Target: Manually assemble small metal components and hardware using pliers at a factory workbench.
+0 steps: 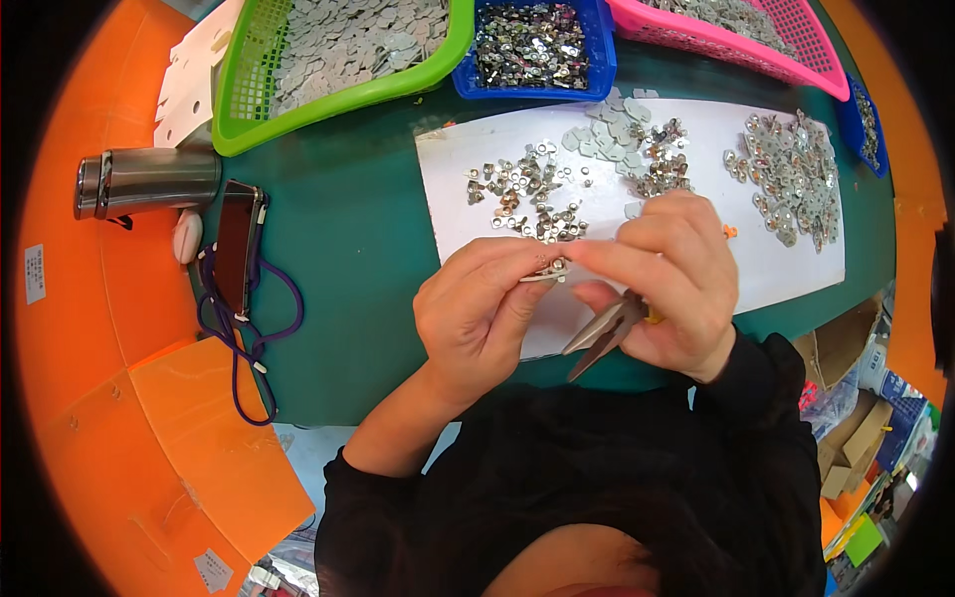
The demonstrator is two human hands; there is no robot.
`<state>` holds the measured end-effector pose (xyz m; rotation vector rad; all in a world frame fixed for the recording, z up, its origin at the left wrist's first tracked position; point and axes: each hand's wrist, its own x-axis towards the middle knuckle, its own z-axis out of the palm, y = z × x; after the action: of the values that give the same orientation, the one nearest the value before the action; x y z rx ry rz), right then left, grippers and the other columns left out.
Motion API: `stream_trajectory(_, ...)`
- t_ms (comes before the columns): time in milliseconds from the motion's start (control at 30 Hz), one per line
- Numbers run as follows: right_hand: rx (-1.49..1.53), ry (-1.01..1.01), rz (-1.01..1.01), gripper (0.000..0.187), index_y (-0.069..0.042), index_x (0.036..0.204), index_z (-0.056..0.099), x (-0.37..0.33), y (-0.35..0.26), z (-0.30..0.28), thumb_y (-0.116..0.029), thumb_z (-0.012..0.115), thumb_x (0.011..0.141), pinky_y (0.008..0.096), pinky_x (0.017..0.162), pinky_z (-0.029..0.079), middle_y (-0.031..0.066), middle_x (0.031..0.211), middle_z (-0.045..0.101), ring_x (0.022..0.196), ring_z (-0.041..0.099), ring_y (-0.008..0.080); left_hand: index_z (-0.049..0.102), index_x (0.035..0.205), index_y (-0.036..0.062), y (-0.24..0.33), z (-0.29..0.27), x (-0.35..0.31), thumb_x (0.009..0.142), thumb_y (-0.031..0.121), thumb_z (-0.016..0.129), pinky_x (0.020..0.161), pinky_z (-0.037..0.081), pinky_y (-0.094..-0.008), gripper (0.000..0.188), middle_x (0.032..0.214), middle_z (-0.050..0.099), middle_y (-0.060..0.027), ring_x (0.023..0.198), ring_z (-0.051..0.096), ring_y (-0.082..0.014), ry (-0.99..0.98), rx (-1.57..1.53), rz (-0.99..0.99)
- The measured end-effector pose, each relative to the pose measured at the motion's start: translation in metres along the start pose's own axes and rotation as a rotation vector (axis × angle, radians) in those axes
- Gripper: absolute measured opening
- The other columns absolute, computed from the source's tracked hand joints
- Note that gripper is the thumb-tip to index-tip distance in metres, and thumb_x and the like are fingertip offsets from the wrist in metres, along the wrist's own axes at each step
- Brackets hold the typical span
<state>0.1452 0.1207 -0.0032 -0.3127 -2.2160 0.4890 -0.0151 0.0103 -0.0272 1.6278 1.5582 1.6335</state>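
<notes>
Over a white sheet (438, 179), my left hand (476, 310) pinches a small flat metal plate (545, 276) with tiny shiny fittings on it. My right hand (686, 274) is closed round a pair of pliers (607, 333), whose jaws point down and left. Its index fingertip meets the left fingertips at the plate; whether it also grips a fitting is too small to tell. Just beyond the fingers lie loose shiny metal fittings (527, 189). Grey flat plates (609, 134) and more small fittings (662, 164) are heaped farther back. A pile of fitted plates (791, 179) spreads on the right.
Along the back stand a green basket (343, 114) of grey plates, a blue tray (537, 94) of small metal parts and a pink basket (736, 62). A small blue tray (863, 124) sits far right. At left are a steel flask (149, 184) and a phone (239, 244) with a purple cord.
</notes>
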Motion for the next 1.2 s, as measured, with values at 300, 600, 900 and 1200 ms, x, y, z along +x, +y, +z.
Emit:
stream_trajectory(300, -0.410, -0.150, -0.050, 0.047, -0.013, 0.102, 0.074, 0.004, 0.010, -0.019, -0.010, 0.074, 0.055, 0.0362, 0.069, 0.043, 0.0018, 0.082, 0.055, 0.076, 0.054, 0.0230, 0.070, 0.100, -0.0034, 0.004, -0.001, -0.001, 0.085, -0.003, 0.068, 0.070, 0.055, -0.0297, 0.016, 0.095, 0.071, -0.0150, 0.081, 0.069, -0.0243, 0.041, -0.067, 0.014)
stream_trajectory(600, -0.490, -0.207, -0.085, 0.037, -0.011, 0.102, 0.074, 0.003, 0.014, -0.025, -0.019, 0.077, 0.066, 0.0342, 0.067, 0.043, 0.0005, 0.077, 0.054, 0.073, 0.054, 0.0206, 0.070, 0.099, -0.0028, -0.005, 0.002, -0.002, 0.081, -0.001, 0.070, 0.072, 0.055, -0.0312, 0.018, 0.094, 0.072, -0.0132, 0.082, 0.069, -0.0260, 0.018, 0.023, 0.061)
stream_trajectory(900, -0.350, -0.389, 0.060, 0.022, -0.011, 0.089, 0.070, 0.002, 0.011, -0.025, -0.013, 0.076, 0.068, 0.0330, 0.059, 0.042, 0.0015, 0.073, 0.056, 0.069, 0.055, 0.0215, 0.067, 0.098, -0.0063, -0.004, 0.001, -0.001, 0.091, -0.001, 0.060, 0.084, 0.054, -0.0341, 0.012, 0.098, 0.072, -0.0168, 0.091, 0.070, -0.0289, -0.047, 0.130, 0.111)
stream_trajectory(1200, 0.276, -0.921, 0.656, 0.031, -0.002, 0.076, 0.063, 0.036, 0.012, -0.053, -0.028, 0.061, 0.092, 0.0322, 0.055, 0.045, 0.0099, 0.063, 0.059, 0.056, 0.057, 0.0252, 0.068, 0.095, -0.0036, -0.004, -0.001, -0.003, 0.088, -0.004, 0.064, 0.070, 0.053, -0.0280, 0.008, 0.089, 0.071, -0.0145, 0.079, 0.068, -0.0220, 0.049, -0.076, -0.051)
